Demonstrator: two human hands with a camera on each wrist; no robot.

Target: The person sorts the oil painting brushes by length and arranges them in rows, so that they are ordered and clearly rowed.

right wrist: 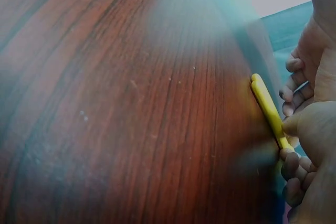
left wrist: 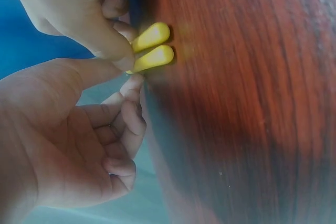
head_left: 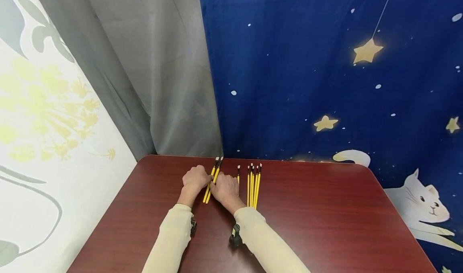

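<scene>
Two paintbrushes (head_left: 207, 194) with yellow handles, dark ferrules and pale tips lie side by side, tips toward the back edge. My left hand (head_left: 196, 178) holds them from the left, its thumb and a finger meeting at the handles. From the right, my right hand (head_left: 226, 189) pinches the same handles with thumb and fingers. In the left wrist view, the rounded yellow handle ends (left wrist: 156, 57) stick out past both thumbs, and the right thumb partly hides the left thumb's tip. The right wrist view shows the handles (right wrist: 268, 105) close over the table, beside the right thumb.
One more paintbrush (head_left: 238, 179) lies just right of my right hand, partly hidden by it. Further right several paintbrushes (head_left: 253, 186) lie together, their lower ends behind my right sleeve. The reddish-brown table (head_left: 318, 216) ends at grey and blue curtains (head_left: 275, 104).
</scene>
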